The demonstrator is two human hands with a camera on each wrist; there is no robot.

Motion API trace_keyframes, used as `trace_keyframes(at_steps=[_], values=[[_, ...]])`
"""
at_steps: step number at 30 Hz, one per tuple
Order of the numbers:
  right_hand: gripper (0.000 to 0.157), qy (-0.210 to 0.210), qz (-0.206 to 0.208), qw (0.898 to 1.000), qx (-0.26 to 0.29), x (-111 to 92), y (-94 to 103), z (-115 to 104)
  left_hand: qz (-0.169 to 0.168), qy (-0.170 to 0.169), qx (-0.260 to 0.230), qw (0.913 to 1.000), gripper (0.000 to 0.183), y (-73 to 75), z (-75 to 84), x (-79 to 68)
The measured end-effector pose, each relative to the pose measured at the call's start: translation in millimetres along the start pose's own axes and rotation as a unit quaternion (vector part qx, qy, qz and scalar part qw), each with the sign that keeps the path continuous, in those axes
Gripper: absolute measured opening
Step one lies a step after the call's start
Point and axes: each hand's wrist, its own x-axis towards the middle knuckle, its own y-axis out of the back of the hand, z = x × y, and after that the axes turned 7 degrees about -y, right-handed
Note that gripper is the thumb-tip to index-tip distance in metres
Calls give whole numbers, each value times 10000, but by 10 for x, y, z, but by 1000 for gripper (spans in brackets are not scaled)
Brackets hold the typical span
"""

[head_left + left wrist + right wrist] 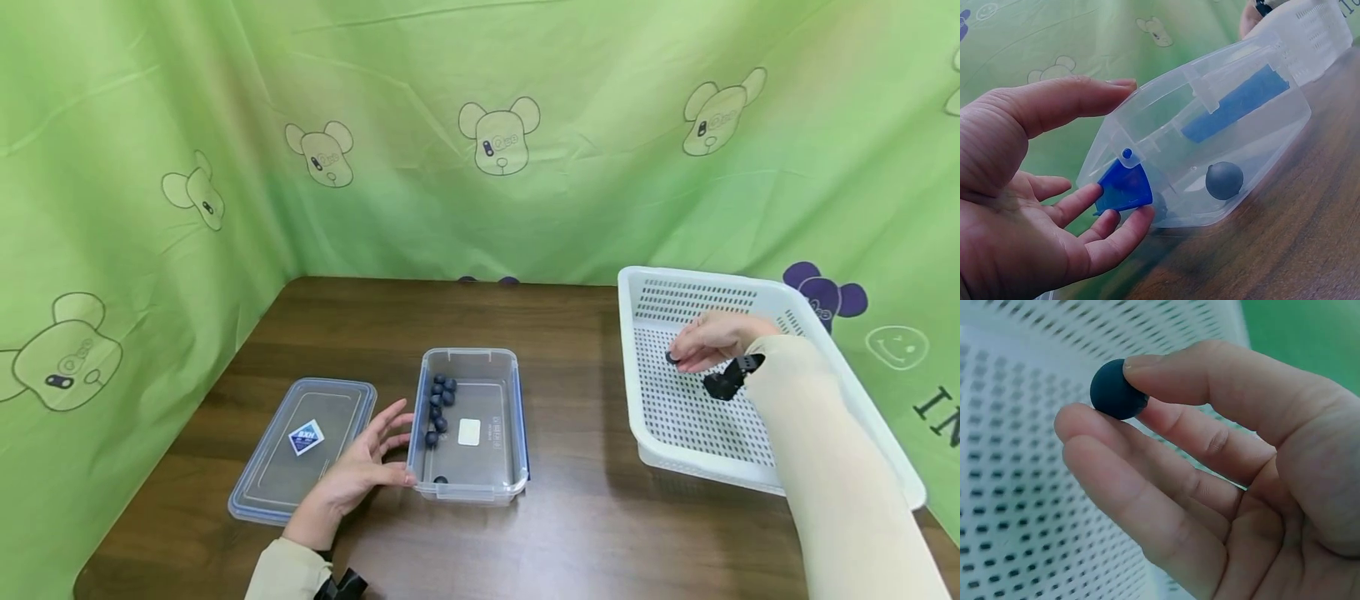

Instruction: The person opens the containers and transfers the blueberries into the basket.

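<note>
A clear plastic container stands on the table with several blueberries along its left side and one near its front wall. My left hand rests against the left side of that container, thumb at the front corner of the rim. In the left wrist view its fingertips touch a blue latch, and a blueberry shows through the wall. Over the white perforated basket, my right hand pinches a single blueberry between thumb and fingers.
A clear lid with a blue edge lies on the table left of the container. The brown wooden table extends between container and basket. A green printed curtain hangs behind and at both sides.
</note>
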Motion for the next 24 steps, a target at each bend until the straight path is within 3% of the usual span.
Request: trace_keyframes(at_steps=[12, 24], values=[[6, -663, 208, 9971, -300, 140, -79, 235, -51, 16, 46, 10000, 109, 11, -27, 18], [3, -794, 377, 9953, -404, 190, -84, 247, 20, 9, 29, 10000, 108, -2, -3, -7]])
